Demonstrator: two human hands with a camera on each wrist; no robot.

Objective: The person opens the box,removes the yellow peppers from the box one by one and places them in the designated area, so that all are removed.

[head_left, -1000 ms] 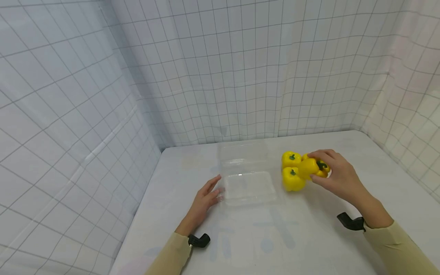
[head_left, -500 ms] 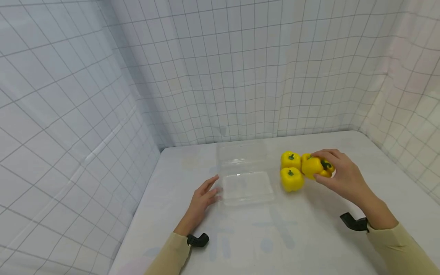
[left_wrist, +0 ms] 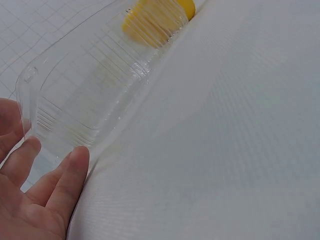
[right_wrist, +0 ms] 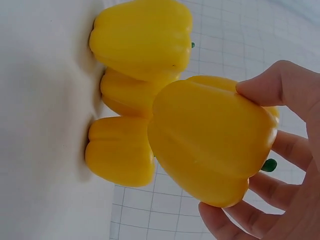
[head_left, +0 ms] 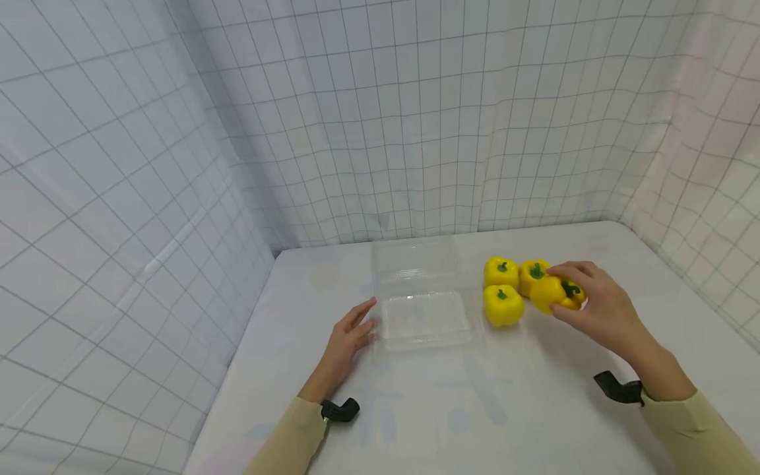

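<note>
My right hand (head_left: 602, 310) holds a yellow bell pepper (head_left: 545, 293) between thumb and fingers, tipped on its side with its green stem toward the palm. In the right wrist view that pepper (right_wrist: 210, 140) hides part of the peppers behind it. Left of it stand a front yellow pepper (head_left: 503, 307) and a back yellow pepper (head_left: 501, 272), and another yellow pepper (head_left: 535, 277) is just behind it. A clear plastic clamshell container (head_left: 424, 316) lies with its lid folded back. Fairly straight fingers of my left hand (head_left: 342, 344) rest against the container's left side.
The clear lid (head_left: 415, 260) lies behind the container base, toward the back of the white-covered table (head_left: 439, 409). Grid-patterned white curtains (head_left: 410, 132) rise at the back and on both sides.
My right hand has moved slightly right with the pepper, uncovering more of the pepper behind it. The left hand stays at the container's left side.
</note>
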